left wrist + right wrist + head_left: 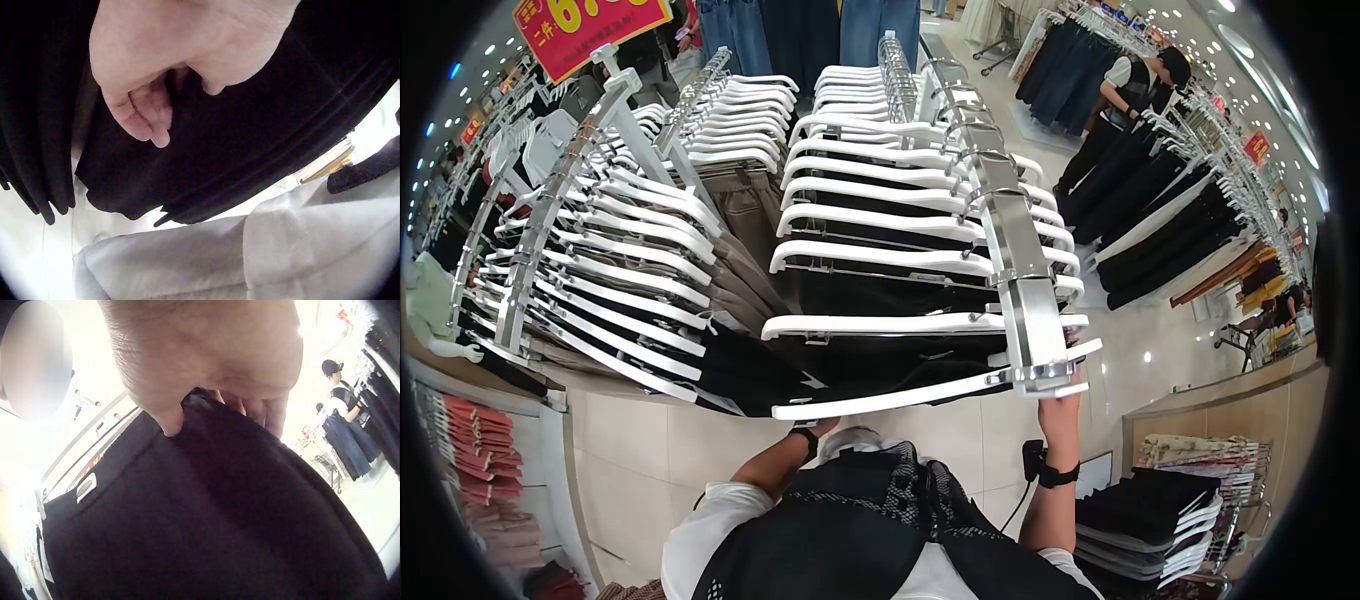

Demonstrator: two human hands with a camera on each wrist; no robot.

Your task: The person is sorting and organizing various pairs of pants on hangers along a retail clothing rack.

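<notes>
Black trousers [187, 506] hang from the rack, a small white loop at their waistband. My right hand [212, 356] pinches their upper edge, thumb on the near face and fingers behind. From the head view, the same right hand [1059, 412] is under the end of the metal rail [1032, 320], partly hidden by the nearest white hanger [890, 398]. My left hand [187, 50] hangs with loosely curled fingers in front of black cloth [250, 137]. Seen from above, that left hand [824, 426] is mostly covered by the hanger's left end.
A second rail [550, 220] of white hangers stands to the left, with brown trousers [745, 215] between. Folded black clothes [1145, 505] on hangers lie low at right. Pink clothes [480, 450] hang at lower left. Another person [1115, 110] stands by a far rack.
</notes>
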